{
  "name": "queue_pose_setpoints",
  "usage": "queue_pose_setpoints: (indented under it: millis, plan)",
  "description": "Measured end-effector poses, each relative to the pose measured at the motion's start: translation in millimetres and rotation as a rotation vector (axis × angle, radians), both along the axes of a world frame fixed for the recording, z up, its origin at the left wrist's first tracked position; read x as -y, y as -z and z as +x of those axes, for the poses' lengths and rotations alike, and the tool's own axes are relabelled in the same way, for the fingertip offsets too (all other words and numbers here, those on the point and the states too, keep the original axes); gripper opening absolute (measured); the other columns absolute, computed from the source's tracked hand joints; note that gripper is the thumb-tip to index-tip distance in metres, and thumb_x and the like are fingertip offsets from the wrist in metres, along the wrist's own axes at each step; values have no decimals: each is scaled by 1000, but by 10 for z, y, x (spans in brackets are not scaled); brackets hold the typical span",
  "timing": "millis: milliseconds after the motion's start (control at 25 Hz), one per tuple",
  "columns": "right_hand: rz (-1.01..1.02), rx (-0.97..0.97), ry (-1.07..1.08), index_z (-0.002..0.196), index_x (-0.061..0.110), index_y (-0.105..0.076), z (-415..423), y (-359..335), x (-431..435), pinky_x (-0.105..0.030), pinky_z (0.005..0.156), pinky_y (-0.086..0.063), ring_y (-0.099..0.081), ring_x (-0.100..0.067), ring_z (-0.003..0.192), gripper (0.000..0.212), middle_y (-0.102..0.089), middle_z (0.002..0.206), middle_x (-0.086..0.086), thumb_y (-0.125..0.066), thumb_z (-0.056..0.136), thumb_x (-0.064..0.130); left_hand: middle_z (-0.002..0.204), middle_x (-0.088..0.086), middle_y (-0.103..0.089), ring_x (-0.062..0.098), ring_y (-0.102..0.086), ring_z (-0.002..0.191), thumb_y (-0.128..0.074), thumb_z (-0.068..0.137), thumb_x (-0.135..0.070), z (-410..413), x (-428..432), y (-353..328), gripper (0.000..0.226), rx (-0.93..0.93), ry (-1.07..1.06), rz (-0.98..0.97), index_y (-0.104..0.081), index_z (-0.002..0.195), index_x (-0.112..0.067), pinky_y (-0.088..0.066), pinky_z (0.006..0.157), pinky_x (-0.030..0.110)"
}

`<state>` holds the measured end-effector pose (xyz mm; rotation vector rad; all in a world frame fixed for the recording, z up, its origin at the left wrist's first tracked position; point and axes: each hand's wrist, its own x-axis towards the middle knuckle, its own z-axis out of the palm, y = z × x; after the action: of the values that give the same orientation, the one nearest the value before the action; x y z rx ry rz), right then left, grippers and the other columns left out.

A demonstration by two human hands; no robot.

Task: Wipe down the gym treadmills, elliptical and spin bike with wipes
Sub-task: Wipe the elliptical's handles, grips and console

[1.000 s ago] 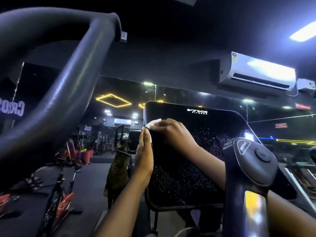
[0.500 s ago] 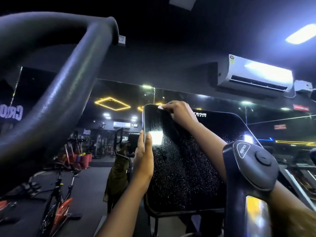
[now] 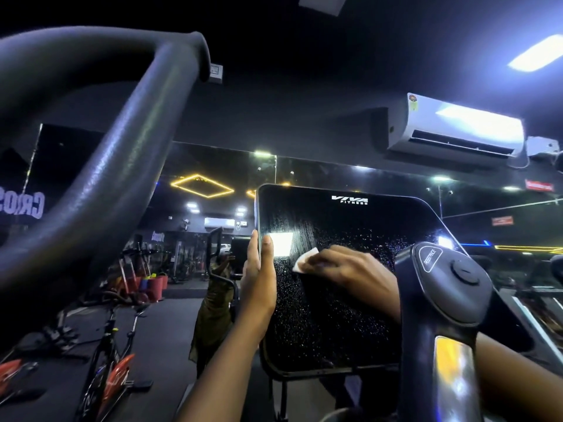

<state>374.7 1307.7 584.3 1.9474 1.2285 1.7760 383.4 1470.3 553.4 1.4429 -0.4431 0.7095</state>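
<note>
1. The padded handlebar (image 3: 106, 178), probably the elliptical's, fills nine to eleven o'clock. It is cut off by the frame on the left.
2. The console screen (image 3: 332, 315) is the step in hand. Its top band is streaked, and droplets are left towards six o'clock.
3. The screen's four o'clock corner and the right wrist are hidden by the knobbed handle (image 3: 451, 287).
4. The screen's nine o'clock edge is clasped by the left hand (image 3: 259, 281), thumb on the front. The fingers behind go unseen.
5. The right hand (image 3: 350, 269) is pressed mid-screen, fingers bent over the wipe (image 3: 304, 261).
6. Only a white corner of the wipe is seen. Strokes towards six o'clock are called for next.
</note>
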Motion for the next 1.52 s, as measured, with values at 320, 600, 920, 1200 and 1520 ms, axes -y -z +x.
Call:
queue_pose_setpoints:
  millis: [320, 600, 920, 1200, 1520]
  plan:
    - [375, -305, 262, 116, 19, -67, 725, -1181, 0, -38, 92, -47, -60, -27, 107, 37, -65, 117, -5, -59, 85, 0, 157, -4, -23, 22, -28, 140, -23, 92, -59, 51, -20, 8, 60, -23, -15, 2, -15, 149, -41, -25, 110, 42]
    - [235, -242, 176, 111, 7, -68, 236, -387, 159, -34, 76, -55, -64, -32, 89, 46, -68, 102, -17, -68, 67, -7, 157, -2, -22, 23, -26, 142, -22, 82, -65, 48, -8, 5, 71, -17, -20, 18, -14, 149, -41, -22, 114, 46]
    - [380, -343, 207, 119, 8, -63, 95, -465, 280, -24, 89, -46, -63, -25, 105, 38, -64, 116, -15, -62, 83, -2, 156, 2, -24, 25, -29, 140, -25, 94, -54, -10, -2, -3, 59, -25, -14, 7, -15, 150, -38, -25, 110, 43]
    - [325, -346, 296, 117, 19, -66, 586, -1044, 247, -37, 98, -45, -59, -22, 112, 45, -63, 122, -1, -56, 80, -5, 157, 2, -23, 27, -29, 139, -22, 80, -65, 13, -12, 3, 74, -22, -11, 10, -14, 149, -41, -26, 110, 47]
    - [188, -84, 416, 106, 28, -70, 635, -79, 775, -24, 71, -55, -67, -14, 82, 32, -70, 101, 4, -63, 75, 24, 157, 2, -23, 27, -26, 141, -22, 75, -66, 14, -7, 3, 80, -16, -22, 21, -14, 150, -37, -23, 112, 46]
